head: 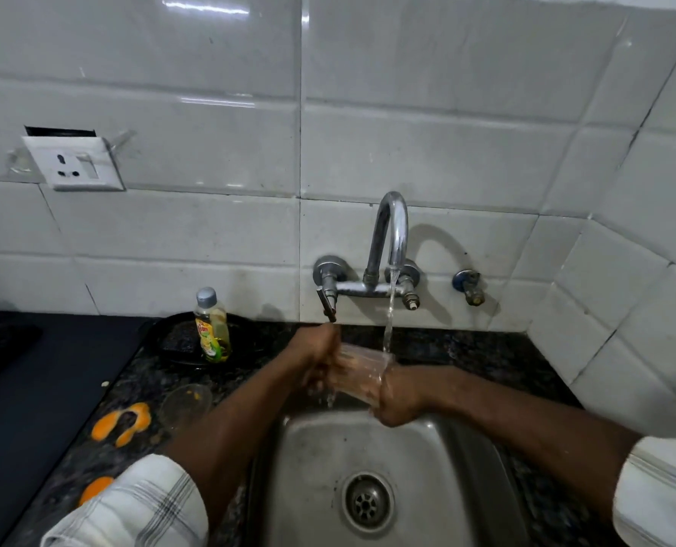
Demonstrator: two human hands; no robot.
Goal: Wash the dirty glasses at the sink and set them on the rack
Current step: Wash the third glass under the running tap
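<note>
My left hand (320, 359) has its fingers curled round the closed end of a clear drinking glass (359, 360), which lies on its side, mouth toward three o'clock. My right hand (393, 400) is at that mouth with its fingers pushed inside; I see them through the wall. I cannot tell whether the thumb pinches the rim. The glass is in the air above the far edge of the sink.

A thin stream of water (387, 321) falls onto the glass near its mouth and runs off below. At twelve o'clock from the glass the curved chrome tap (391, 230) comes out of the white tiled wall (447, 152). At six o'clock is the stainless steel sink (312, 459) with its round drain (368, 501).

At eight o'clock a second clear glass (186, 402), smeared with orange bits, sits on the dark speckled stone counter (139, 384); upright or tipped, I cannot tell. Just past it lie orange peels (123, 422). At ten o'clock a yellow dish-soap bottle with a grey cap (212, 329) stands upright on a round black tray (249, 329). Well up the wall at ten o'clock is a white socket plate (74, 163).
</note>
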